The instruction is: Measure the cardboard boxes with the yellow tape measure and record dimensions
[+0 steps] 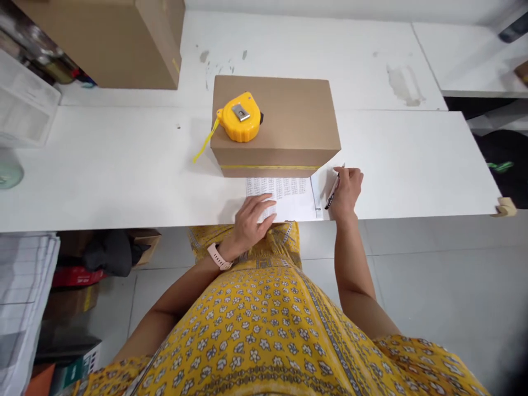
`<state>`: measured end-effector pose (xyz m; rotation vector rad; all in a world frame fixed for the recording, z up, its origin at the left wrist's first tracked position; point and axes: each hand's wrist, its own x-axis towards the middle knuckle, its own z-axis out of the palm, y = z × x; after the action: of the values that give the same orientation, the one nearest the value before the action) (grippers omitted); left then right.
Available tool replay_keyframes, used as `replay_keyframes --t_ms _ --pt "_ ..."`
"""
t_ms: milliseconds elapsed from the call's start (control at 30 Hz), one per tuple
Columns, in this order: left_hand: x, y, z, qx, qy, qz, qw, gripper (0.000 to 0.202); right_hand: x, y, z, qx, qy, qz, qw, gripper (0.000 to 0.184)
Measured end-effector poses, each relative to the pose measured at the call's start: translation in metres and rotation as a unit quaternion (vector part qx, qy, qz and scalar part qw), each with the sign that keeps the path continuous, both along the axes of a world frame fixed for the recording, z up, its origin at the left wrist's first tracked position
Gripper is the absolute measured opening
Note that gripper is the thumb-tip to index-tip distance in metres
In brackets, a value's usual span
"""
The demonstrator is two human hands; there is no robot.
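One printed sheet [292, 198] lies at the near edge of the tabletop [103, 165], against one cardboard box [289, 115] bearing one tape measure [240, 116]. The left hand [251, 220], spread flat, pins the sheet; the right hand [346, 190] grips one pen [332, 191]. The sheet is probably light, limp and slippery; the pen is stiff, best held low.

White table [124, 176], cardboard box [284, 126] at centre, printed sheet [291, 199] at near edge, larger carton [124, 38] far left
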<state>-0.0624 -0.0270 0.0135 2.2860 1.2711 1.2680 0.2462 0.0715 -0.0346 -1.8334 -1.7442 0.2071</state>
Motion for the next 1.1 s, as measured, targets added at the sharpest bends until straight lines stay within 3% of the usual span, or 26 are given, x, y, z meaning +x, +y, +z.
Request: replay_keyframes --t_ms 100,200,300,400,500,600,633,700,800,867,1000,1100 --pt "-0.018 0.021 0.039 0.091 -0.031 0.103 0.990 0.025 0.008 0.006 -0.007 0.022 -0.046 -0.017 0.999 0.044" --pt "-0.034 0.053 0.069 0.110 -0.010 0.168 0.980 0.038 0.006 0.007 -0.010 0.042 -0.061 -0.019 0.997 0.051" --pt "-0.041 0.090 0.082 0.056 0.010 0.171 0.984 0.065 0.005 0.008 -0.013 0.058 -0.051 -0.027 0.997 0.051" --pt "-0.043 0.117 0.085 -0.012 0.005 0.173 0.985 0.071 0.003 0.006 -0.010 0.081 -0.020 -0.048 0.995 0.044" --pt "-0.040 0.123 0.093 -0.050 -0.055 0.186 0.980 0.068 -0.009 -0.005 0.010 0.168 0.037 -0.103 0.980 0.036" --pt "-0.032 0.107 0.110 -0.119 -0.185 0.101 0.970 0.059 -0.041 -0.028 0.052 0.235 0.139 -0.100 0.957 0.030" --pt "-0.029 0.101 0.116 -0.156 -0.229 0.051 0.960 0.055 -0.055 -0.035 0.070 0.227 0.194 -0.083 0.951 0.030" --pt "-0.021 0.090 0.127 -0.230 -0.289 -0.039 0.929 0.052 -0.082 -0.044 0.104 0.121 0.332 0.003 0.936 0.034" --pt "-0.012 0.084 0.137 -0.301 -0.302 -0.082 0.901 0.054 -0.113 -0.038 0.141 -0.052 0.501 0.155 0.850 0.055" --pt "-0.012 0.084 0.137 -0.319 -0.288 -0.076 0.900 0.054 -0.126 -0.028 0.152 -0.114 0.550 0.188 0.806 0.066" --pt "-0.020 0.083 0.135 -0.333 -0.270 -0.077 0.900 0.055 -0.144 -0.017 0.157 -0.160 0.563 0.190 0.788 0.070" --pt "-0.030 0.085 0.138 -0.325 -0.261 -0.083 0.905 0.054 -0.152 -0.011 0.163 -0.191 0.590 0.208 0.756 0.066"
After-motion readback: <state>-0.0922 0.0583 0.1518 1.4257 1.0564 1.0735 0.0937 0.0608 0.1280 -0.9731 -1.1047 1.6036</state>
